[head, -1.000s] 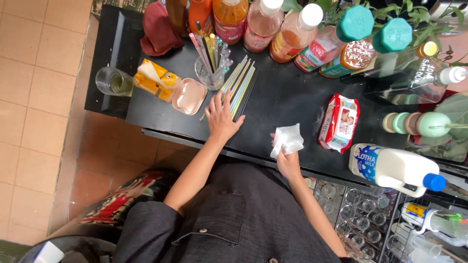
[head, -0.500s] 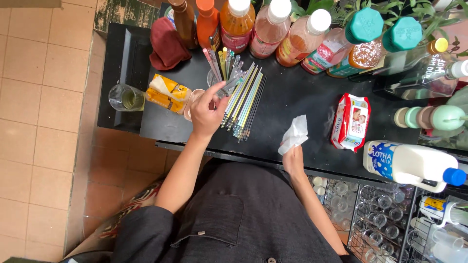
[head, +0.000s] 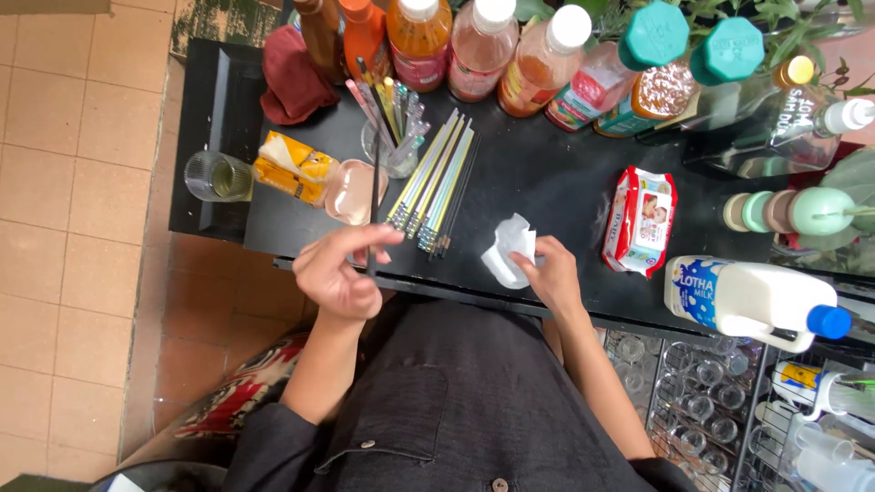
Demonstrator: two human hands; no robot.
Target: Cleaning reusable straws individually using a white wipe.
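Your left hand is nearest you, lifted at the near edge of the black table, its fingers pinched shut on a single dark straw that stands nearly upright from your fingertips. Your right hand is set apart from it, to the right of that straw along the same edge, closed on a crumpled white wipe resting on the tabletop.

Just beyond the held straw, a row of straws lies flat on the table, side by side, running away from you. Left of the row sits a small pink dish, then a yellow packet and a glass. At the far end of the row stands a clear cup of straws. Right of the row, past the wipe, lies a red wipes pack, and further right a white milk jug on its side. Along the far edge stands a line of bottles, with a dark red cloth at its left end.
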